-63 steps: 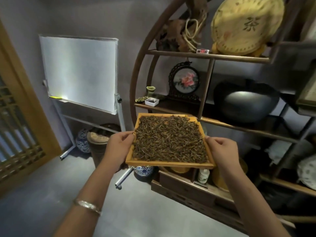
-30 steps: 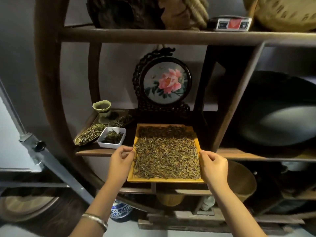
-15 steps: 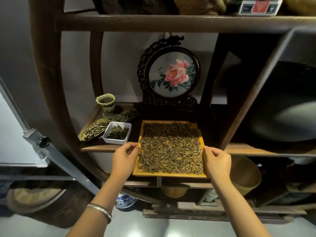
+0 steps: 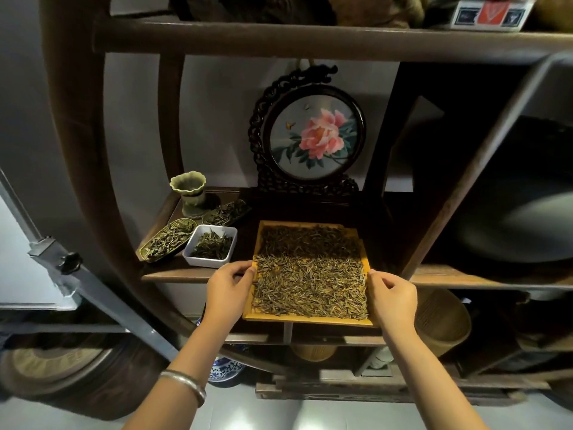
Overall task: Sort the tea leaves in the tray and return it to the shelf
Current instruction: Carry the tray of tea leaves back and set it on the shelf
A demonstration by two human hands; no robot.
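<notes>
While the tray (image 4: 307, 318) is gripped at its sides by both hands, left (image 4: 228, 293) and right (image 4: 391, 297), half onto the shelf (image 4: 173, 273), only pushing it fully in is judged left.

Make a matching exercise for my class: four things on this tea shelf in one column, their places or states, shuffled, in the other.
Things
1. wooden tray
2. white dish
3. green cup
4. peony screen

Places or states
A. upright behind the tray
B. held at both sides, near end overhanging the shelf
C. back left corner
D. just left of the tray, holding green leaves

Pairs: 1-B, 2-D, 3-C, 4-A
</notes>
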